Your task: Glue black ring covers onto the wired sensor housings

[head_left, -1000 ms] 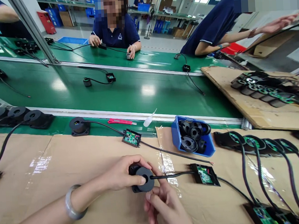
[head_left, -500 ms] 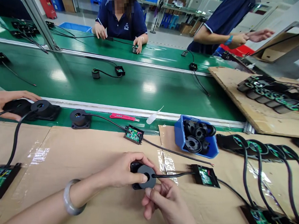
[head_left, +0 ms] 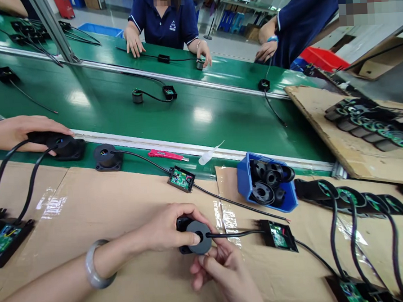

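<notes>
Black ring-shaped housing held low and centre just above the cardboard-covered surface, flat face and centre hole turned up toward the camera, its black cable running straight out to the right to a small green circuit board lying on the cardboard. Left hand over the ring from the left, forearm slanting in from the lower left with a pale bangle at the wrist, fingers curled and pinching the rim. Right hand directly below, closest to the cable exit, fingers bent upward and pressed against the lower edge; blue bin of like black parts well apart to the upper right.
</notes>
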Tool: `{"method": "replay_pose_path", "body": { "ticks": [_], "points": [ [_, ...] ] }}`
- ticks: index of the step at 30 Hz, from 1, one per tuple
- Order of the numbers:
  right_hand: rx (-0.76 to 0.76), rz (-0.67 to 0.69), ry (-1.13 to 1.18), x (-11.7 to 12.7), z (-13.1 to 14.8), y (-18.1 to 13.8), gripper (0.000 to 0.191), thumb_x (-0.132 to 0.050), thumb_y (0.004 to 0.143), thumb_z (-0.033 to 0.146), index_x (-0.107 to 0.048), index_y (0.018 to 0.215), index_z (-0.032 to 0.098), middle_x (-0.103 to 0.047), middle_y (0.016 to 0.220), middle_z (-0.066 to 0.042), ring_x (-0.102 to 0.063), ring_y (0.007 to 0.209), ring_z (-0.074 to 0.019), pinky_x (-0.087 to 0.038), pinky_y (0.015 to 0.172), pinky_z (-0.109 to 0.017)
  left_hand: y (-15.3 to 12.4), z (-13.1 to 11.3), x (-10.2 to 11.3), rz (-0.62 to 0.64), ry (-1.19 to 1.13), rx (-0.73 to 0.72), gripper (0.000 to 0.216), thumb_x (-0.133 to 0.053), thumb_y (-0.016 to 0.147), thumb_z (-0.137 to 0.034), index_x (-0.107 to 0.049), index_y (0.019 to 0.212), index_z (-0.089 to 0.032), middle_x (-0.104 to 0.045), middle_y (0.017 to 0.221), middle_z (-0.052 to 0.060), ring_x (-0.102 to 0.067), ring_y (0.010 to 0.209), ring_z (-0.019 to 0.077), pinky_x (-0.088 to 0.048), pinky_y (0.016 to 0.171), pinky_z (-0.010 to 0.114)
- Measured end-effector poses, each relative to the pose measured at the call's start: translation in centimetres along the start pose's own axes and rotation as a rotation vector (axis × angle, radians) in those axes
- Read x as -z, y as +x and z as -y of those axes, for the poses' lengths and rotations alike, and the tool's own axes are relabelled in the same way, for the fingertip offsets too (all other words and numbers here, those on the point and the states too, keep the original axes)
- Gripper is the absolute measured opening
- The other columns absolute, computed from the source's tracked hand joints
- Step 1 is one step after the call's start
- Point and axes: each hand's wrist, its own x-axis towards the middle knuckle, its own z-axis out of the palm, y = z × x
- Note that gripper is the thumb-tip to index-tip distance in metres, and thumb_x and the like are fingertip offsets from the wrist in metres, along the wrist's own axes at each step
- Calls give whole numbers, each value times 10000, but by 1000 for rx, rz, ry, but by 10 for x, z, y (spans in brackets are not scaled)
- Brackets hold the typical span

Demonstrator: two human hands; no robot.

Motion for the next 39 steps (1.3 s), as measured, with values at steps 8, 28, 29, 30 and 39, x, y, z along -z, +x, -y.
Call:
{"method": "replay_pose_path", "body": {
  "ticks": [8, 28, 29, 30, 39],
  "points": [
    [-3, -29, -55, -3, 3, 1, 816, -858, 698, 542, -537, 1300, 95, -675, 587, -14, -618, 415, -138, -500, 469, -209, 0, 1, -1, -13, -19, 5, 229, -704, 746, -228, -623, 948, -158, -733, 1121, 132, -664, 1051, 288, -479, 930, 391],
    [25, -95, 71, -15, 0, -2, 816, -882, 672, 493, -517, 1283, 93, -642, 515, 30, -572, 342, -131, -549, 465, -239, 1, -1, -1, -1, -11, 5, 210, -677, 766, -185, -613, 965, -170, -733, 1133, 104, -665, 1058, 251, -486, 916, 353],
    [24, -98, 73, -15, -1, -2, 832, -883, 672, 485, -505, 1299, 90, -643, 515, 30, -569, 340, -127, -551, 469, -237, 0, -1, -1, -1, -8, 6, 208, -672, 769, -181, -613, 968, -171, -732, 1137, 103, -665, 1058, 251, -486, 917, 354],
    [23, -102, 75, -16, -1, -2, 843, -883, 673, 477, -494, 1312, 88, -643, 514, 31, -566, 338, -123, -553, 472, -235, 0, -1, -1, 3, -2, 5, 207, -667, 771, -176, -614, 971, -171, -730, 1141, 103, -663, 1060, 251, -485, 920, 357],
    [44, -78, 77, -14, -4, -2, 690, -873, 688, 446, -527, 1184, 114, -663, 548, 9, -587, 376, -113, -549, 490, -222, 0, 0, -2, -3, 10, 9, 226, -668, 765, -201, -615, 981, -166, -727, 1134, 123, -663, 1056, 280, -489, 926, 401]
  ]
}}
